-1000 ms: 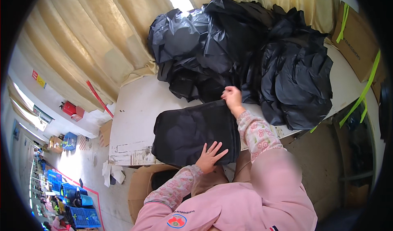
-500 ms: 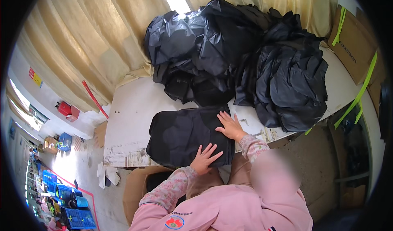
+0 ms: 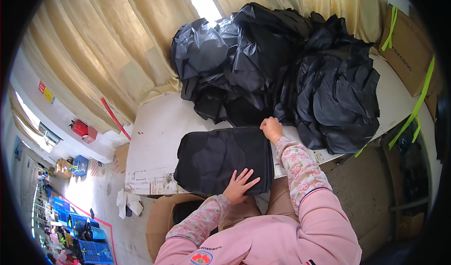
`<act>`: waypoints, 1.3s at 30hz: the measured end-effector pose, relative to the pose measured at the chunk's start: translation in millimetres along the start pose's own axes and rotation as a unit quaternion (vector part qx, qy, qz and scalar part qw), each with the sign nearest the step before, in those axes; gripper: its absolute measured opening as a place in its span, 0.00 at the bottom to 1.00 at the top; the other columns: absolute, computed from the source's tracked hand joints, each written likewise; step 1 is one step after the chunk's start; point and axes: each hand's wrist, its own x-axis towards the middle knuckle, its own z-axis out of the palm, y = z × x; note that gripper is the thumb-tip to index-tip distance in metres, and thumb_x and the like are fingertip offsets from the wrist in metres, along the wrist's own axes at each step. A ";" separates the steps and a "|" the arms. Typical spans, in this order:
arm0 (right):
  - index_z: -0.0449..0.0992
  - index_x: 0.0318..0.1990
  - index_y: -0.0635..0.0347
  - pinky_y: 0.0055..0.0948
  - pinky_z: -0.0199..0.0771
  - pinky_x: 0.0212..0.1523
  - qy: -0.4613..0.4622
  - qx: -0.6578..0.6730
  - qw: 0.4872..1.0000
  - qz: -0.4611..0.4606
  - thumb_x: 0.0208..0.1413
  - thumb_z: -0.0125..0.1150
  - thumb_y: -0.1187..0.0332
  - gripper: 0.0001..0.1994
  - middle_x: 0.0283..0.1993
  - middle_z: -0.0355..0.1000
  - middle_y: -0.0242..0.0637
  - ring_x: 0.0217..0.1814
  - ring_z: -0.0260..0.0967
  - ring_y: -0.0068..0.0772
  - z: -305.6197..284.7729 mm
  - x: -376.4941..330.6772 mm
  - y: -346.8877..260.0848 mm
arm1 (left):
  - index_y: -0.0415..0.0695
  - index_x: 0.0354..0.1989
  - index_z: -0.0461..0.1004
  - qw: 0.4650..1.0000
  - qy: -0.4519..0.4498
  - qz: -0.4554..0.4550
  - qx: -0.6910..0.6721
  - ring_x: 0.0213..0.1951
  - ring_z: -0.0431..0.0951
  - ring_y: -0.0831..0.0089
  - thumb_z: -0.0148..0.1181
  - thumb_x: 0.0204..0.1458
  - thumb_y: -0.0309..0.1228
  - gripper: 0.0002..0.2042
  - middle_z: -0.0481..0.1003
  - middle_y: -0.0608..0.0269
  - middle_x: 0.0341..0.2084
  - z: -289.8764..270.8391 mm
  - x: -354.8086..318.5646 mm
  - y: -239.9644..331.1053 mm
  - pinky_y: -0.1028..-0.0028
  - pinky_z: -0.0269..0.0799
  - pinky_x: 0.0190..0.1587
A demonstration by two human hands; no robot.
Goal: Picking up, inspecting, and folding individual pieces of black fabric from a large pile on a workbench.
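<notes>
A flat, roughly rectangular stack of black cloth-like pieces (image 3: 211, 159) lies at the table's near edge, in front of my lap. My left hand (image 3: 240, 186) rests on its lower right part, fingers spread and palm down. At the upper right corner of the stack, my right hand (image 3: 271, 129) has its fingers bent and pressed together on the edge of the black material. How many layers it pinches is hidden. Just beyond that hand rises a large heap of crumpled, shiny black sheets (image 3: 256, 53).
The white table (image 3: 152, 138) has a worn front edge. More black sheets (image 3: 336, 100) hang over its right front side. A cardboard box (image 3: 401, 53) with yellow-green straps stands at right, and an open carton (image 3: 159, 222) sits below the table. Beige curtains (image 3: 112, 44) hang behind.
My right hand has gone from lying flat on the stack to its upper right corner, fingers now closed there. My left hand stays spread on the stack. The view has shifted slightly.
</notes>
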 end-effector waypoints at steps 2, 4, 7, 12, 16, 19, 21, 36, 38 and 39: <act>0.80 0.31 0.57 0.39 0.72 0.42 0.088 0.169 0.980 0.052 0.48 0.64 0.66 0.06 0.33 0.77 0.43 0.39 0.74 0.45 2.9 9.4 12.3 | 0.63 0.69 0.52 1.000 -0.013 0.007 0.008 0.71 0.44 0.55 0.69 0.40 0.34 0.44 0.45 0.58 0.71 0.7 5.0 3.9 0.41 0.41 0.66; 0.79 0.31 0.60 0.38 0.72 0.37 0.199 0.259 0.943 0.071 0.50 0.62 0.66 0.07 0.30 0.77 0.44 0.34 0.75 0.47 -5.0 20.6 26.0 | 0.63 0.69 0.53 0.999 0.017 0.021 -0.026 0.71 0.44 0.55 0.68 0.43 0.38 0.42 0.45 0.58 0.71 5.8 10.7 3.4 0.41 0.41 0.66; 0.78 0.33 0.61 0.38 0.72 0.41 0.113 0.253 0.961 0.000 0.52 0.60 0.66 0.08 0.34 0.77 0.44 0.39 0.74 0.48 -36.8 -1.9 -15.3 | 0.61 0.69 0.54 0.997 0.034 0.012 -0.064 0.71 0.44 0.53 0.63 0.49 0.47 0.37 0.46 0.56 0.70 -2.0 -1.4 -7.8 0.41 0.39 0.66; 0.75 0.42 0.61 0.43 0.66 0.54 0.036 0.098 0.959 -0.264 0.50 0.58 0.71 0.12 0.48 0.72 0.47 0.52 0.67 0.49 -8.8 -97.9 29.0 | 0.59 0.68 0.55 0.995 0.055 0.004 -0.079 0.70 0.45 0.52 0.62 0.51 0.46 0.36 0.47 0.54 0.69 -9.9 28.7 -2.4 0.38 0.39 0.65; 0.74 0.44 0.59 0.44 0.64 0.55 0.115 0.162 0.968 -0.153 0.48 0.59 0.75 0.13 0.46 0.71 0.45 0.53 0.66 0.50 -50.0 -103.6 43.1 | 0.59 0.68 0.55 0.999 0.003 0.002 0.039 0.71 0.44 0.52 0.61 0.47 0.54 0.39 0.46 0.50 0.69 6.4 33.8 -0.4 0.35 0.41 0.63; 0.70 0.49 0.60 0.46 0.60 0.59 0.371 0.014 0.923 -0.100 0.49 0.60 0.75 0.18 0.53 0.67 0.47 0.58 0.62 0.53 -139.3 -77.2 63.6 | 0.59 0.69 0.54 0.999 0.010 0.014 0.041 0.71 0.43 0.52 0.60 0.47 0.57 0.40 0.46 0.50 0.70 4.9 36.5 3.5 0.35 0.41 0.63; 0.55 0.65 0.57 0.51 0.49 0.67 0.340 -0.062 0.938 0.025 0.49 0.66 0.65 0.36 0.67 0.53 0.54 0.71 0.47 0.57 -173.0 -59.5 82.4 | 0.58 0.69 0.54 0.999 0.006 0.018 0.044 0.71 0.42 0.51 0.59 0.46 0.60 0.42 0.45 0.50 0.70 3.6 36.2 3.4 0.35 0.39 0.63; 0.75 0.50 0.59 0.47 0.62 0.61 0.267 0.040 0.953 0.140 0.57 0.56 0.62 0.16 0.59 0.68 0.38 0.63 0.62 0.44 -203.8 27.9 218.1 | 0.61 0.70 0.52 0.995 -0.042 0.029 -0.087 0.72 0.35 0.52 0.55 0.46 0.66 0.43 0.39 0.52 0.72 11.0 38.9 -11.5 0.39 0.28 0.66; 0.76 0.48 0.61 0.41 0.65 0.59 0.274 0.070 0.954 0.101 0.58 0.56 0.65 0.14 0.55 0.71 0.40 0.59 0.66 0.46 -207.0 14.4 201.3 | 0.61 0.70 0.53 0.994 -0.046 0.025 -0.101 0.72 0.35 0.52 0.56 0.45 0.65 0.43 0.38 0.52 0.72 6.3 36.1 -13.7 0.39 0.27 0.66; 0.76 0.47 0.63 0.36 0.66 0.58 0.292 0.119 0.949 0.020 0.58 0.55 0.68 0.12 0.52 0.72 0.42 0.56 0.68 0.46 -205.2 0.6 190.4 | 0.61 0.69 0.53 0.989 -0.062 0.027 -0.131 0.72 0.35 0.52 0.56 0.46 0.64 0.43 0.40 0.52 0.72 3.5 35.0 -17.3 0.40 0.27 0.66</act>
